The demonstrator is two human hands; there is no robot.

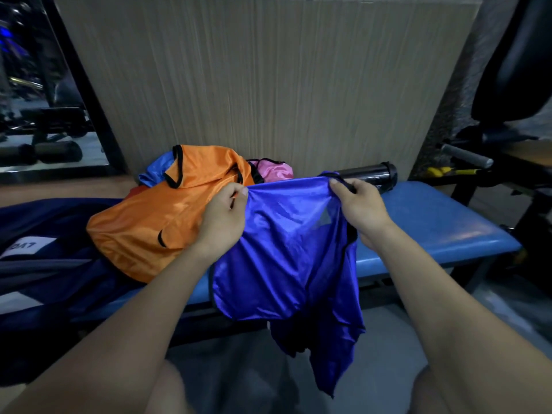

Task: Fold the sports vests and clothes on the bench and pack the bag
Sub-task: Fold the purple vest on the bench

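A shiny blue satin sports vest with black trim is being pinched at its top edge by the left hand and right hand, hanging before the padded blue bench, seemingly to square it for folding, while an orange vest is lying at nine o'clock.

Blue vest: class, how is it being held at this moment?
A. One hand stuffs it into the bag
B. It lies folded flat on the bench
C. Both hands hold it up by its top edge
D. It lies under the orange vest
C: the left hand and right hand each grip the top edge of the blue vest, which hangs in front of the bench.
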